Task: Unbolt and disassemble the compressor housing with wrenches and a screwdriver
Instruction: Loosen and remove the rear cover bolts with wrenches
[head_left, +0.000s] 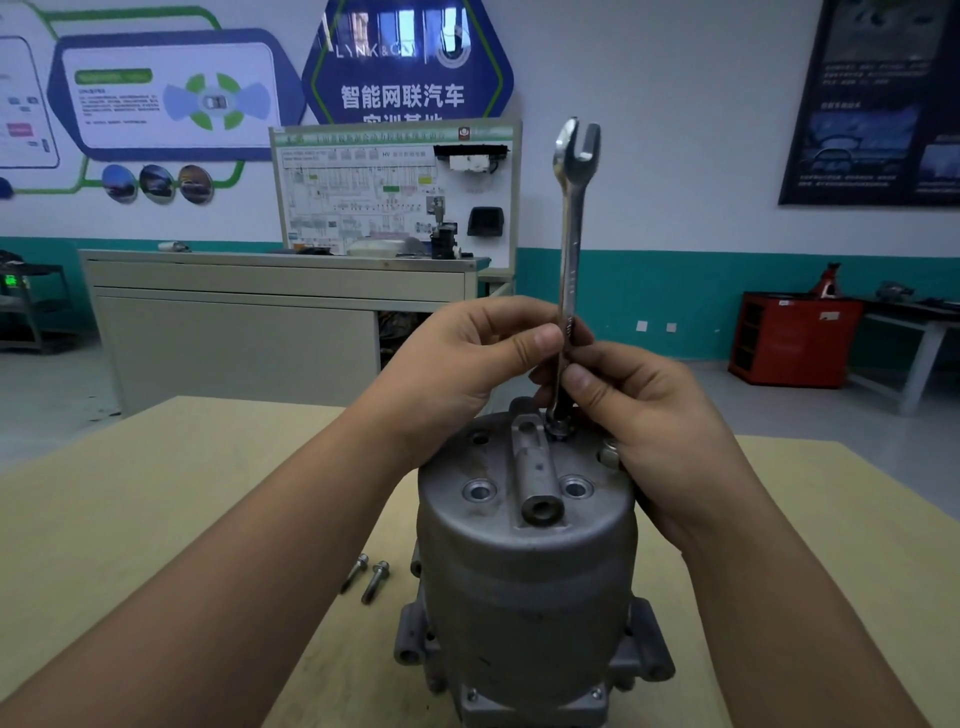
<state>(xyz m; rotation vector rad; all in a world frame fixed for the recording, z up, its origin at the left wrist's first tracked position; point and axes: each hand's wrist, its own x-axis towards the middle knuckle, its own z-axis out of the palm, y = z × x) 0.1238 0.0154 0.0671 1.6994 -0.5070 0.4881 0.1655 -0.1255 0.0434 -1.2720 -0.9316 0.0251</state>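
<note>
Steel wrench (571, 234) upright, left hand (457, 364) and right hand (644, 415) fingers (543, 338) pinching shank, lower end partly hidden.

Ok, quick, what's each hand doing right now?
Left hand: pinches the upright wrench mid-shaft.
Right hand: pinches the same wrench lower down, just above the compressor.
</note>
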